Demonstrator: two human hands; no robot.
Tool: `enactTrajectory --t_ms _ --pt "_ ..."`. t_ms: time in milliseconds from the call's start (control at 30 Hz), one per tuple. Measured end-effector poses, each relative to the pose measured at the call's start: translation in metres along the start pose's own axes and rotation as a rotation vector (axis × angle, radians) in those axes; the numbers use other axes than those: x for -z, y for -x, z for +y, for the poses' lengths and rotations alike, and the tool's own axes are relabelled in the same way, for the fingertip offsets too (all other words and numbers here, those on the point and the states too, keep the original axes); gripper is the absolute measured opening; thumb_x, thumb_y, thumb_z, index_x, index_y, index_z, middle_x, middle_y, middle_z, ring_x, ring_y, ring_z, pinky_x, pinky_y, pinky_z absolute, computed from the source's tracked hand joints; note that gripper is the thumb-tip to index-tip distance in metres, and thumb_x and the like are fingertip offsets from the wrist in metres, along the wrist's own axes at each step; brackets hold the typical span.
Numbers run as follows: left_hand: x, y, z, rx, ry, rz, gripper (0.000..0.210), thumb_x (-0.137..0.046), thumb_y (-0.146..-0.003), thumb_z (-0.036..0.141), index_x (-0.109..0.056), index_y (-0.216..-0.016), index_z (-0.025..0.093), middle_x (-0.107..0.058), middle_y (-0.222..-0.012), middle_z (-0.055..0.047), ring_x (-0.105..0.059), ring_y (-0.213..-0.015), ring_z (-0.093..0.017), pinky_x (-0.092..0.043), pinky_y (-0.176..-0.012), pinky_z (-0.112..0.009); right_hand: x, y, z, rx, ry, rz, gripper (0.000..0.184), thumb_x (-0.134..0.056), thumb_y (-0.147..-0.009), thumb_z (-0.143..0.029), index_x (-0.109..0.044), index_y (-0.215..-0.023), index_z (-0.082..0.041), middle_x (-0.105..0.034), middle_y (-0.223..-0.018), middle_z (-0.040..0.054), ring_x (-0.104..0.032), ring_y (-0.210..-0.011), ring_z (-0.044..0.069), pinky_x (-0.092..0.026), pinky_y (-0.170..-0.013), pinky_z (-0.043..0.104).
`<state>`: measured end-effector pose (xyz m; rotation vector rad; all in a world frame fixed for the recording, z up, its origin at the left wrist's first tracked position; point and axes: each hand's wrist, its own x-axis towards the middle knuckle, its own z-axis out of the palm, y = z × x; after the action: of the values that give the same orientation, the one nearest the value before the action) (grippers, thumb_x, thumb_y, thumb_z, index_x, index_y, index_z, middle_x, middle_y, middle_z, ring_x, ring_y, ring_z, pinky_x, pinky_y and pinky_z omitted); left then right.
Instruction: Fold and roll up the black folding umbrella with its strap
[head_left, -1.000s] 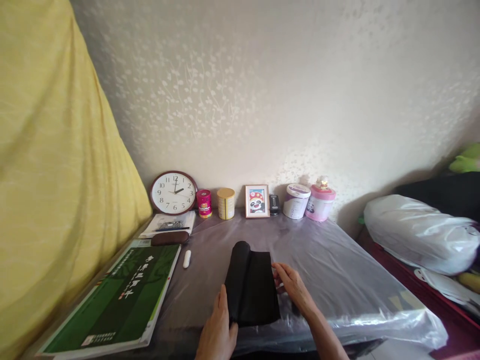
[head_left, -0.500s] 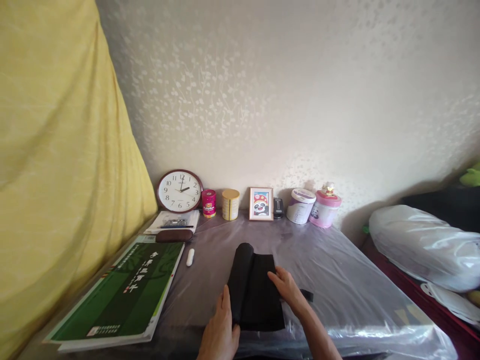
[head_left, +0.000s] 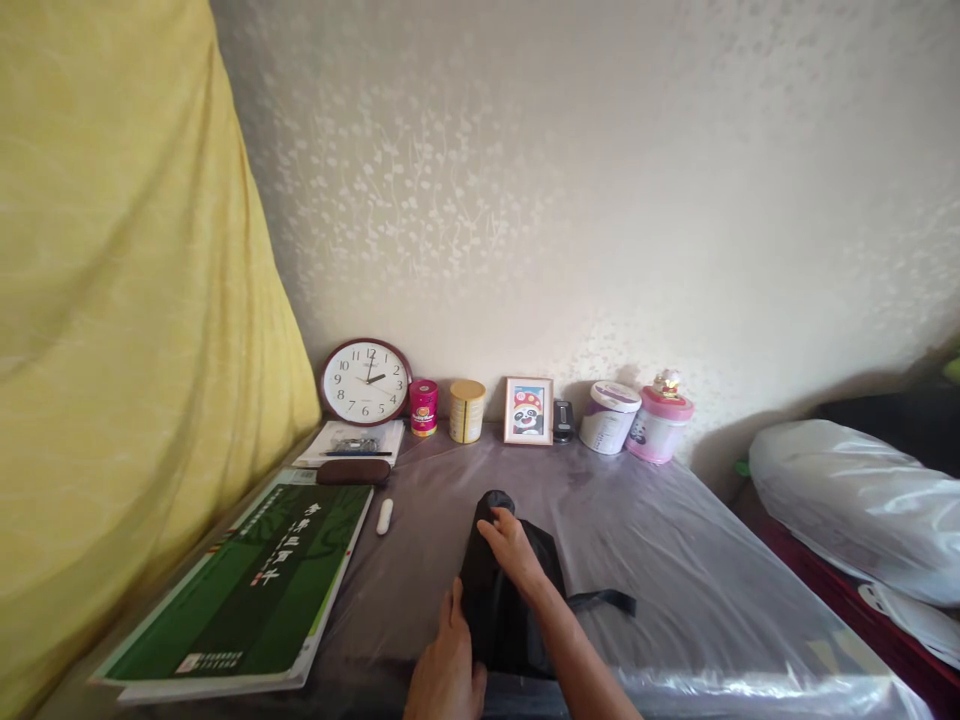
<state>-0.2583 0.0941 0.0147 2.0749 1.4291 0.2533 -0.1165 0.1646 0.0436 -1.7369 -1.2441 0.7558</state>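
A partly rolled black fabric wrap (head_left: 495, 610) lies on the table in front of me, its thick rolled side to the left and a flat flap to the right. A narrow black strap (head_left: 611, 600) trails from its right side. My left hand (head_left: 450, 655) holds the near left end of the roll, fingers along its outer side and thumb across the end. Over the far part of the roll, my right hand (head_left: 510, 545) grips from above, its fingers curled on the top; the forearm crosses and hides part of the flap.
Left of the wrap lie a green book (head_left: 247, 580), a white stick-shaped object (head_left: 385, 517) and a brown case (head_left: 352, 472). Along the wall stand a clock (head_left: 367, 382), a pink can (head_left: 424, 408), a yellow can (head_left: 466, 412), a picture frame (head_left: 529, 411) and two tubs (head_left: 611, 420).
My right hand has moved from the flap's right edge leftward onto the far part of the roll. My left hand stays at the near left end. The view has shifted slightly.
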Motion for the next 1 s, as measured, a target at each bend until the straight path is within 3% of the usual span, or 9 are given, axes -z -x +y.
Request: enactTrajectory --t_ms 167,300,433,567,667,800,900,1000 --pt "0.002 0.000 -0.007 -0.008 -0.016 -0.012 0.071 -0.045 -0.068 0.014 -0.026 -0.136 0.012 -0.030 -0.143 -0.014 -0.047 -0.119 -0.022 -0.036 -0.096 -0.027 -0.011 -0.004 -0.001 0.019 0.277 -0.016 0.031 -0.048 -0.081 -0.023 -0.053 -0.110 -0.012 -0.068 -0.075 0.0051 -0.063 -0.079 0.019 -0.041 -0.064 0.024" --pt "0.006 0.007 -0.021 -0.070 -0.013 -0.033 0.066 -0.043 -0.075 0.025 -0.025 -0.136 0.007 -0.034 -0.140 -0.019 -0.052 -0.113 -0.025 -0.044 -0.088 -0.029 -0.013 -0.002 -0.008 0.044 0.325 -0.056 0.028 -0.047 -0.082 -0.023 -0.052 -0.107 -0.012 -0.070 -0.072 0.0053 -0.065 -0.073 0.017 -0.041 -0.063 0.023" --pt "0.013 0.017 -0.027 -0.081 -0.071 0.095 0.061 -0.039 -0.081 0.035 -0.031 -0.133 0.005 -0.036 -0.137 -0.021 -0.049 -0.117 -0.029 -0.046 -0.087 -0.033 -0.013 0.006 -0.016 0.078 0.275 -0.181 0.021 -0.038 -0.086 -0.024 -0.054 -0.096 -0.016 -0.070 -0.067 0.0005 -0.063 -0.054 0.011 -0.042 -0.060 0.021" --pt "0.018 0.015 -0.018 -0.199 -0.163 0.166 0.052 -0.047 -0.077 0.032 -0.045 -0.126 0.014 -0.037 -0.139 -0.016 -0.042 -0.123 -0.031 -0.038 -0.099 -0.040 -0.015 0.014 -0.024 0.169 0.398 -0.163 0.022 -0.038 -0.087 -0.022 -0.058 -0.078 -0.019 -0.071 -0.071 0.0001 -0.065 -0.062 0.011 -0.041 -0.063 0.021" --pt "0.011 0.005 -0.014 -0.328 -0.169 0.129 0.068 -0.053 -0.068 0.020 -0.034 -0.134 0.019 -0.025 -0.147 -0.011 -0.031 -0.131 -0.031 -0.029 -0.107 -0.043 -0.015 0.019 -0.026 0.215 0.475 -0.162 0.023 -0.039 -0.087 -0.021 -0.060 -0.079 -0.021 -0.071 -0.073 -0.0002 -0.066 -0.072 0.013 -0.041 -0.066 0.021" --pt "-0.009 -0.008 -0.024 -0.293 -0.193 0.094 0.082 -0.048 -0.061 0.009 -0.022 -0.139 0.015 -0.017 -0.148 -0.013 -0.021 -0.134 -0.031 -0.026 -0.109 -0.046 -0.011 0.028 -0.019 0.386 0.476 -0.175 0.022 -0.040 -0.089 -0.022 -0.062 -0.088 -0.023 -0.071 -0.076 -0.0012 -0.063 -0.075 0.013 -0.042 -0.069 0.022" --pt "-0.022 -0.012 -0.032 -0.298 -0.217 0.102 0.086 -0.043 -0.058 0.002 -0.017 -0.139 0.012 -0.016 -0.148 -0.013 -0.023 -0.134 -0.028 -0.030 -0.107 -0.042 -0.008 0.033 -0.008 0.577 0.457 -0.131 0.022 -0.043 -0.089 -0.023 -0.065 -0.089 -0.024 -0.070 -0.085 -0.0003 -0.059 -0.090 0.015 -0.041 -0.082 0.026" --pt "-0.027 -0.012 -0.034 -0.292 -0.216 0.145 0.086 -0.038 -0.057 -0.002 -0.015 -0.139 0.011 -0.017 -0.148 -0.012 -0.023 -0.135 -0.024 -0.030 -0.108 -0.038 -0.005 0.028 0.003 0.662 0.440 -0.118 0.024 -0.042 -0.090 -0.022 -0.066 -0.087 -0.024 -0.070 -0.091 0.0001 -0.052 -0.109 0.018 -0.031 -0.099 0.033"
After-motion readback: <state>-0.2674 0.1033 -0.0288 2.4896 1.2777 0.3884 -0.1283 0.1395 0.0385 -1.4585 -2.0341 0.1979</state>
